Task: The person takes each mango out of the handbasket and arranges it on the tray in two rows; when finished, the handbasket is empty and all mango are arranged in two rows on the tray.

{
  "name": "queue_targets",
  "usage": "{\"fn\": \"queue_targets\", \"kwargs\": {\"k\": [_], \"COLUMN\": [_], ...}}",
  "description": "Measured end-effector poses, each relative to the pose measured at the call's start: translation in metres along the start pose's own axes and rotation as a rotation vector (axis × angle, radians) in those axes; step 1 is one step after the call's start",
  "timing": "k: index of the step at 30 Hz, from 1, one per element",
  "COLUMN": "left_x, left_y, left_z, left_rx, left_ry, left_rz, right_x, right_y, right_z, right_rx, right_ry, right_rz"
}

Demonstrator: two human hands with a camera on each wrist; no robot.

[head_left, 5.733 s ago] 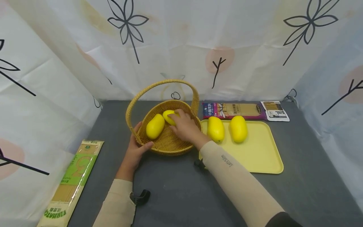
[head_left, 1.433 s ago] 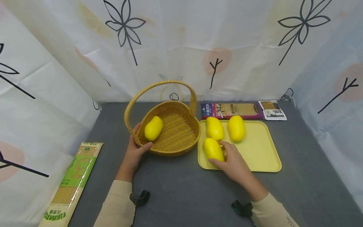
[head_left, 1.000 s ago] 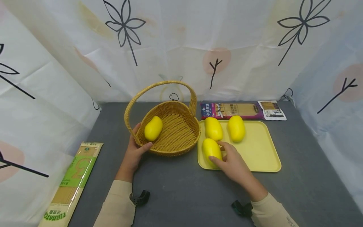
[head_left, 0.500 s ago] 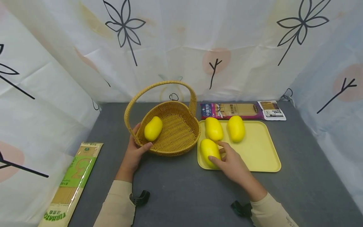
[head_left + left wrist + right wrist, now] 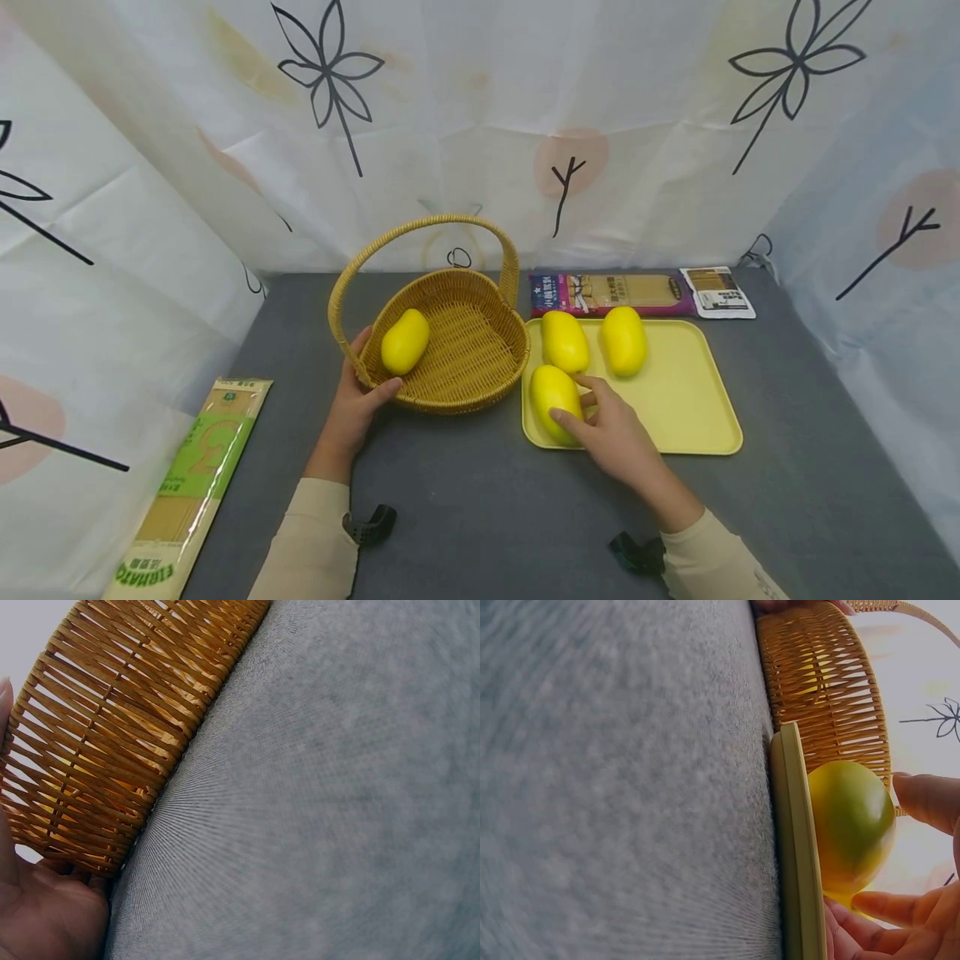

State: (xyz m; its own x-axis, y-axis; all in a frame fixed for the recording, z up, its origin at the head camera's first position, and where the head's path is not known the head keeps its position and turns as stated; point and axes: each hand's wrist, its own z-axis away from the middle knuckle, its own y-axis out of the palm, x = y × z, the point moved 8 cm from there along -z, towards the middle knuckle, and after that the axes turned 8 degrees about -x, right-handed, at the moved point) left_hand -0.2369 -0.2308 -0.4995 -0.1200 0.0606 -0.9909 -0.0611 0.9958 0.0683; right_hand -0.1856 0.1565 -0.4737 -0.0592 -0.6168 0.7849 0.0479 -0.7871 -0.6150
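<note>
Smooth yellow oval fruit [image 5: 553, 398] sits at ten o'clock from right grip [image 5: 618, 437] | long axis eleven-to-five | right's the nearer hand, fingers loosely spread!

A tabletop set resembling a small makeshift studio: flower-printed white fabric [image 5: 465, 108] hangs on three sides of a dark gray table [image 5: 465, 492], and two black wrist-worn devices [image 5: 370, 525] show above its surface. The fabric hides whatever kind of room lies beyond.

Soft, even light fills the head view, while the wrist views partly blur the grey tabletop [image 5: 615, 765]
</note>
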Motion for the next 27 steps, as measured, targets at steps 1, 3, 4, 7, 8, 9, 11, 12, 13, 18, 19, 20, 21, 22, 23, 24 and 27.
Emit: {"fn": "queue_targets", "kwargs": {"k": [1,3,4,7,8,9,11,12,13,18,19,20,21,22,23,24,27], "left_x": [0.0,0.0,0.0,0.001,0.001,0.001,0.002,0.002,0.002,0.001,0.001,0.001,0.002,0.002,0.002,0.002,0.002], "left_y": [0.0,0.0,0.0,0.001,0.001,0.001,0.001,0.001,0.001,0.002,0.002,0.002,0.001,0.001,0.001,0.001,0.0], "left_z": [0.0,0.0,0.0,0.0,0.0,0.0,0.0,0.0,0.0,0.001,0.0,0.0,0.0,0.0,0.0,0.0,0.0], "left_rx": [0.002,0.004,0.006,0.009,0.01,0.011,0.011,0.012,0.013,0.018,0.018,0.017,0.017,0.017,0.015,0.014,0.009], "left_ry": [0.004,0.009,0.01,0.01,0.009,0.008,0.005,0.004,0.002,-0.002,-0.002,-0.001,0.0,0.0,0.001,0.002,0.001], "left_rz": [0.003,0.01,0.013,0.014,0.014,0.013,0.011,0.013,0.015,0.026,0.027,0.027,0.027,0.027,0.026,0.024,0.016], "right_x": [0.0,0.0,0.0,-0.001,-0.001,0.0,0.002,0.003,0.005,0.014,0.017,0.019,0.022,0.025,0.029,0.032,0.042], "right_y": [-0.001,-0.002,-0.003,-0.006,-0.007,-0.009,-0.012,-0.013,-0.015,-0.023,-0.025,-0.026,-0.028,-0.03,-0.031,-0.033,-0.036], "right_z": [0.0,-0.001,-0.001,-0.001,-0.001,0.0,0.0,0.0,0.0,-0.001,-0.001,-0.001,-0.001,-0.002,-0.002,-0.002,-0.004], "right_rx": [-0.001,0.0,0.001,0.006,0.005,0.004,0.001,-0.001,-0.002,-0.014,-0.022,-0.031,-0.041,-0.052,-0.062,-0.071,-0.088], "right_ry": [-0.002,0.004,0.006,0.01,0.009,0.006,-0.004,-0.01,-0.018,-0.071,-0.088,-0.106,-0.125,-0.146,-0.165,-0.182,-0.216], "right_rz": [0.006,0.019,0.021,0.018,0.014,0.009,-0.006,-0.012,-0.016,-0.042,-0.054,-0.069,-0.085,-0.104,-0.121,-0.14,-0.184]}}
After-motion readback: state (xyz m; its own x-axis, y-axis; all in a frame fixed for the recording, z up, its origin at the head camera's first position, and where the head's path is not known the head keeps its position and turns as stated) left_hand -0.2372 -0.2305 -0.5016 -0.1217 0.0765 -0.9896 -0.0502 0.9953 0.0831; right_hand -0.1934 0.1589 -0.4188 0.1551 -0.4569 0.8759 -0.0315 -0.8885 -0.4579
